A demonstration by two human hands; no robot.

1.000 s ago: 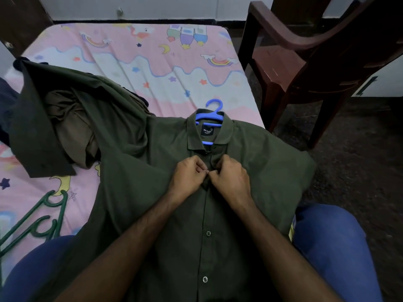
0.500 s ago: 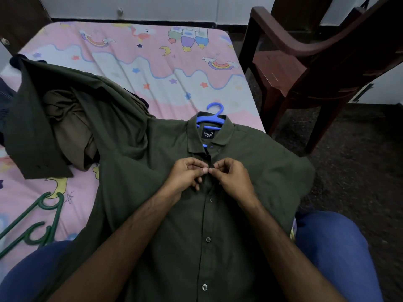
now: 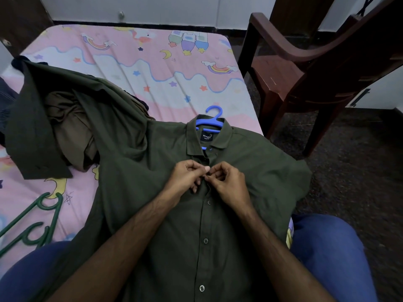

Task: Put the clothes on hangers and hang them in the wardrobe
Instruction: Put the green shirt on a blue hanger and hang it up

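An olive-green shirt (image 3: 257,162) lies face up across my lap and the bed, with a blue hanger (image 3: 212,118) inside it; the hook sticks out above the collar. Just below the collar, my left hand (image 3: 187,175) and my right hand (image 3: 229,179) meet at the placket, each pinching the fabric at the top button. Lower buttons down the front are fastened. One sleeve is thrown up to the left over a brown garment (image 3: 67,129).
The bed carries a pink patterned sheet (image 3: 135,68). Green hangers (image 3: 37,223) lie on it at the lower left. A dark garment (image 3: 6,99) sits at the left edge. A brown wooden chair (image 3: 305,68) stands on the dark floor to the right.
My hands have loosened from tight fists into a fingertip pinch at the top button. The view has tilted slightly, showing more of the bed's far edge.
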